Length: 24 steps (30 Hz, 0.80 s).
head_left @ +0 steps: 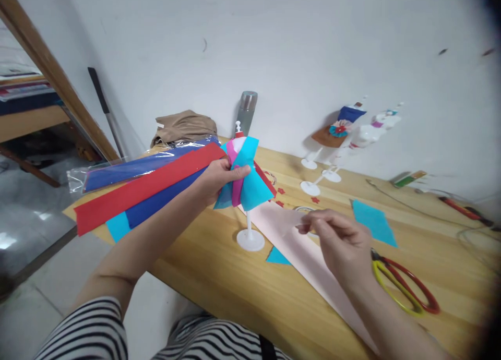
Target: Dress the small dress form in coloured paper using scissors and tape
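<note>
Left-hand (219, 180) grip pinches blue cloth (252, 180) against the mannequin (238, 145) standing on the surface (211, 258). Right-hand (340, 240) grip, right of mannequin: pressed together, contents unclear. Loosened left pressure could let cloth slip.

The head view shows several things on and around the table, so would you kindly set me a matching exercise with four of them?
1. left hand
2. scissors
3. bottle
4. crumpled fabric

A. brown
B. red and yellow handles
C. gripping the dressed mannequin
D. grey, by the wall

Pairs: 1-C, 2-B, 3-D, 4-A.
</note>
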### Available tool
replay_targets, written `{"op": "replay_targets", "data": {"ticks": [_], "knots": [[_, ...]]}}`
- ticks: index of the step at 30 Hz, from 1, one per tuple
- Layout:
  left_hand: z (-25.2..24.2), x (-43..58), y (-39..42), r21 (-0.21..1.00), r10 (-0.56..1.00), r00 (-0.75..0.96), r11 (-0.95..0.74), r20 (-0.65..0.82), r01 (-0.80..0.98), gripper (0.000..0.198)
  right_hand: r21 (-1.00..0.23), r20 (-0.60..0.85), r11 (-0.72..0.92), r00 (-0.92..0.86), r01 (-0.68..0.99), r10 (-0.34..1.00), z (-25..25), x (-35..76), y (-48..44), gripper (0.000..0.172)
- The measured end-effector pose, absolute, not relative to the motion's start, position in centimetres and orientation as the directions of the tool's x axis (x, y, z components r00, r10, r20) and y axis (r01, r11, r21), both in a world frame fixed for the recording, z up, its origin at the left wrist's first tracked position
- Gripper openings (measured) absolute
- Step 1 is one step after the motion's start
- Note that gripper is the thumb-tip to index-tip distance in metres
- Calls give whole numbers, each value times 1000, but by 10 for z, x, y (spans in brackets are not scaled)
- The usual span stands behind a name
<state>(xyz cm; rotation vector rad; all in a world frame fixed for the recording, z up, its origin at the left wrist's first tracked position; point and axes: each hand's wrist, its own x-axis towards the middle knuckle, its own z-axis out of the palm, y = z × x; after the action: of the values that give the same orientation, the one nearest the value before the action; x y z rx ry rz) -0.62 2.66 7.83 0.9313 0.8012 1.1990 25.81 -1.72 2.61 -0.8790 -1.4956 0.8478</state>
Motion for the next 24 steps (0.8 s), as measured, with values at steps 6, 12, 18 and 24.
{"op": "replay_targets", "data": {"ticks": [6, 12, 18, 24], "knots": [[86, 4, 43, 937, 976, 207, 136, -71, -322, 49, -850, 527, 523, -96, -60, 844, 79, 260, -14, 7], [104, 13, 52, 978, 969, 248, 64, -13, -198, 44, -899, 398, 432, -282, 70, 873, 116, 255, -8, 7], [107, 17, 54, 982, 957, 291, 43, 12, -183, 43, -904, 402, 420, -171, 85, 900, 130, 250, 2, 12], [101, 21, 55, 989, 955, 294, 8, 37, -151, 41, -945, 321, 326, -235, -16, 917, 122, 248, 8, 25]]}}
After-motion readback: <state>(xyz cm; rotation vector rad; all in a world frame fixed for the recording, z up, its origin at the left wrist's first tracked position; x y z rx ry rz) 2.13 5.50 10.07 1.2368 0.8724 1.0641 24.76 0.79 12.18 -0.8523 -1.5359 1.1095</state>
